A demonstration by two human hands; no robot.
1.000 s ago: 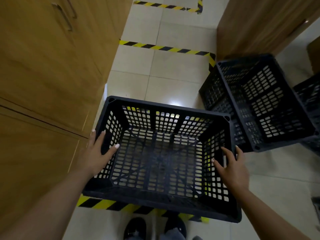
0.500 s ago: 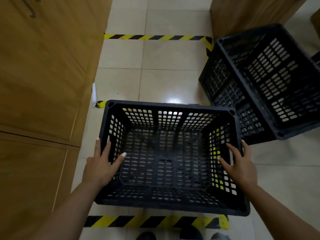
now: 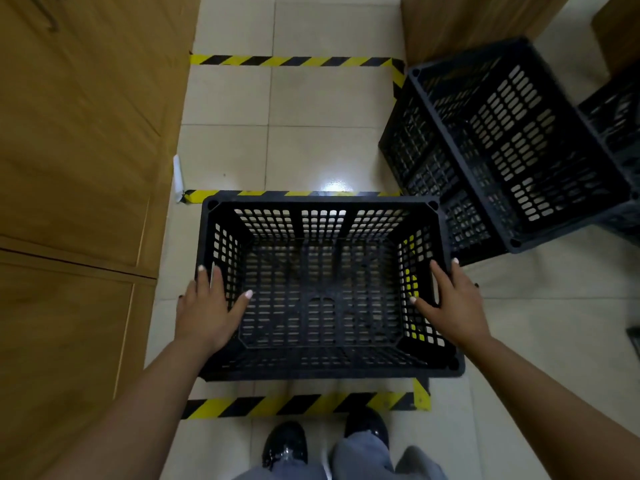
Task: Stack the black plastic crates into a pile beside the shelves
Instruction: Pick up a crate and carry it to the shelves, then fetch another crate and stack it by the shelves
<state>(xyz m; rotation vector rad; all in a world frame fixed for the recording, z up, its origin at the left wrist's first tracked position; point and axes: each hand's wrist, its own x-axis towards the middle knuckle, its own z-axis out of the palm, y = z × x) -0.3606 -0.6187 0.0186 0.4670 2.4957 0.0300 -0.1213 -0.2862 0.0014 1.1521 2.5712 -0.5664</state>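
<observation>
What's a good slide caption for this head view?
Both hands, left and right, grip a black crate inside floor tape.

This looks like a storeroom or warehouse work area. Yellow-and-black striped hazard tape (image 3: 294, 60) marks out bays on the pale tiled floor (image 3: 311, 102), tall brown wooden cabinets (image 3: 79, 133) line the left side, and perforated black plastic crates (image 3: 512, 143) stand on the floor to the right.
</observation>
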